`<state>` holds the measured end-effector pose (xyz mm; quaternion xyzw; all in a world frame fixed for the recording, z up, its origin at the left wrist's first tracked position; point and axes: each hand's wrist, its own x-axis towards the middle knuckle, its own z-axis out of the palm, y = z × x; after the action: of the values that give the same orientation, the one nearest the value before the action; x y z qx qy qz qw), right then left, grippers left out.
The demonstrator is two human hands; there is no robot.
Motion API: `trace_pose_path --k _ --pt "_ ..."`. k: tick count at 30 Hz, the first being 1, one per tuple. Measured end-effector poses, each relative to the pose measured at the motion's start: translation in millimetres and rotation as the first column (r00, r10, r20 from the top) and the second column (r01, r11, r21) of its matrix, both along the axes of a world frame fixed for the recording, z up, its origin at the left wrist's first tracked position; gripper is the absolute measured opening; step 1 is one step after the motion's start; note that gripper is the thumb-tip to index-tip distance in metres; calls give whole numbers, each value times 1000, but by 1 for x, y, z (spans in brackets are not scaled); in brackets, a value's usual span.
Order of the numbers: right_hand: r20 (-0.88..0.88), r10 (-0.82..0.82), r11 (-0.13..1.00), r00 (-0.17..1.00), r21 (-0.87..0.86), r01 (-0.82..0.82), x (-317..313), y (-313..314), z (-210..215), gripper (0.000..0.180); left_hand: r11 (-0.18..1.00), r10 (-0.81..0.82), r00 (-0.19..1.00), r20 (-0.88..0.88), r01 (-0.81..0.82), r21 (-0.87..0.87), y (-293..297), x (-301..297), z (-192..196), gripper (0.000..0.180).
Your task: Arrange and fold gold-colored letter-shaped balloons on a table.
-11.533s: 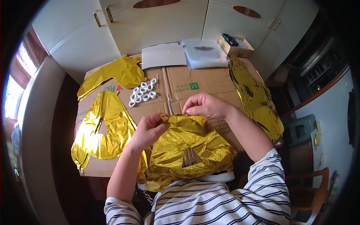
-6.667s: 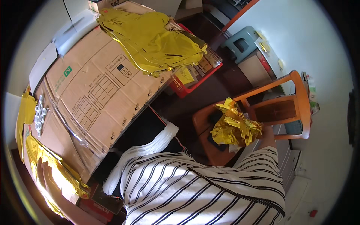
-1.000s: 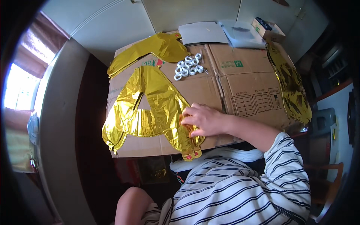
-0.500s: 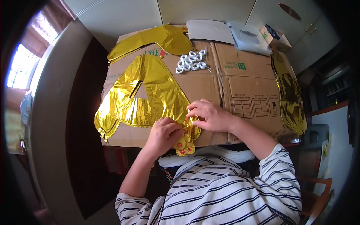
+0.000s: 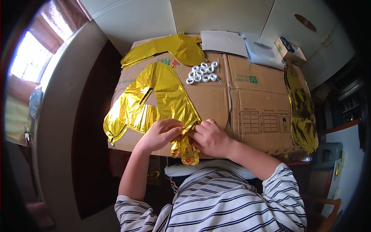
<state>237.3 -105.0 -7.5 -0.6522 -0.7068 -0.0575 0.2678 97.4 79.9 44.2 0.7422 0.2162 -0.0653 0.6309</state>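
Observation:
A gold foil balloon, flat and letter-shaped with a triangular hole, lies creased in front of me. My left hand pinches the foil of its near right leg, thumb and fingers closed together. Close beside it, my right hand has its fingers curled onto the same bunched foil. Between and below my hands, gold tabs with red marks hang at the cardboard's near edge. The exact spot under my fingertips is hidden.
Flattened cardboard covers the table. Several small white ribbon rolls lie beyond my hands. More gold foil lies at the far left and right edge. White sheets, a clear plastic sheet and a small box are at the back.
My right hand has turned and come down onto the foil, its fingers now curled in. The left hand has shifted slightly left and up, and the leg's tabs hang straighter.

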Motion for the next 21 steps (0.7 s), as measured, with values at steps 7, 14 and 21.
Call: trace_pose_path --k 7,14,21 --pt "-102 -3 1000 995 -14 2 6 5 1 21 772 -119 993 28 75 631 -24 5 31 23" --pt "-233 -87 996 969 -45 78 8 0 -3 25 851 -99 995 0 84 518 -9 0 16 23" --pt "-421 -208 976 883 -24 218 3 0 8 29 893 97 971 -217 11 451 -12 15 22 34"
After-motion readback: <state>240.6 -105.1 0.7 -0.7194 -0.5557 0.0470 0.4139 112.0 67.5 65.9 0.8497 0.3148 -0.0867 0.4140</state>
